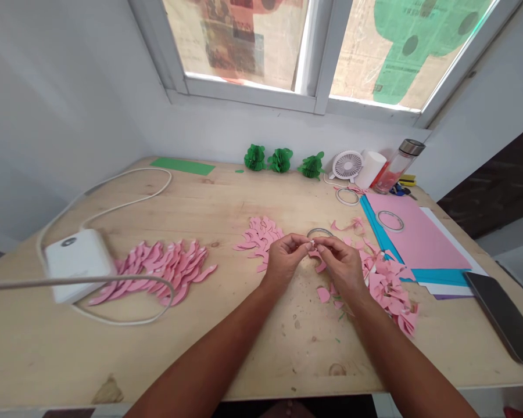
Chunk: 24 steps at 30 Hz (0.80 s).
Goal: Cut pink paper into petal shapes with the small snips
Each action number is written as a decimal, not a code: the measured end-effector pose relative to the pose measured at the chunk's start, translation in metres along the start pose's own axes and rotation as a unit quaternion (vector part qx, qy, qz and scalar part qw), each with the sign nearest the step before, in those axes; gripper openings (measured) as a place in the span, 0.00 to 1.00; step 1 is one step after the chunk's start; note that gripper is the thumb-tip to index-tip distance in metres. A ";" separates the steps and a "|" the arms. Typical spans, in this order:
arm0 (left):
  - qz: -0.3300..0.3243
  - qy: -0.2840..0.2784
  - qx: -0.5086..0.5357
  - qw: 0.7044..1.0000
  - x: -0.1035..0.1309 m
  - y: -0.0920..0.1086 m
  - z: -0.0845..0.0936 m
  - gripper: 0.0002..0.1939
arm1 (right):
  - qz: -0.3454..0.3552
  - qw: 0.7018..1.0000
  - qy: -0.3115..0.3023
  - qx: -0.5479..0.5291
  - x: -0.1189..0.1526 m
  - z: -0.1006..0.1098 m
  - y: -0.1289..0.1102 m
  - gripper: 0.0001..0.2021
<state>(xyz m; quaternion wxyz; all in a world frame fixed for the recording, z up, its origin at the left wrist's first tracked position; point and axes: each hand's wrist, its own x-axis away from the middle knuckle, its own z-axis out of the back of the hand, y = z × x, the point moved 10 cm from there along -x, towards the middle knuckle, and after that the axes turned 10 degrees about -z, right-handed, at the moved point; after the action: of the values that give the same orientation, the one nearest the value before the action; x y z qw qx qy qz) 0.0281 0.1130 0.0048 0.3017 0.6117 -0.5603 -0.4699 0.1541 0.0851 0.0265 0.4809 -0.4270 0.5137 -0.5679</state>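
Note:
Over the middle of the wooden table, my left hand (283,258) and my right hand (343,264) meet fingertip to fingertip. Both are closed in a pinch on a small pale pink paper piece (312,243), mostly hidden by the fingers. Just below it shows a curved pink paper strip (319,263); whether it joins the pinched piece I cannot tell. A roll of tape (319,232) lies behind the fingertips. Left of my left hand is a fanned cluster of pink paper petals (258,237). A heap of pink paper cuttings (387,287) lies beside my right hand.
More pink petals (169,267) lie left, next to a white power bank (81,261) with a looping cable. Three green paper balls (280,160), a small fan (347,166) and a glass bottle (396,168) stand at the back. Coloured sheets (422,232) and a phone (503,316) lie right.

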 end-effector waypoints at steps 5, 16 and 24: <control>-0.004 0.002 0.001 1.000 -0.001 -0.001 0.002 0.06 | -0.002 1.000 0.011 0.016 0.000 0.002 0.000 0.07; 0.017 0.013 0.012 1.000 0.000 -0.003 0.002 0.05 | 0.048 0.997 0.001 0.052 0.001 -0.002 -0.007 0.10; 0.013 0.014 0.009 1.000 0.000 -0.004 0.003 0.05 | 0.056 0.997 0.000 0.061 0.002 -0.002 -0.007 0.10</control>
<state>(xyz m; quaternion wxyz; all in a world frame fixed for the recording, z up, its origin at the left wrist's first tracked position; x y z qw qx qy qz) 0.0271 0.1140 0.0005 0.3105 0.6131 -0.5683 -0.4525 0.1511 0.0836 0.0334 0.5372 -0.3676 0.5011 -0.5703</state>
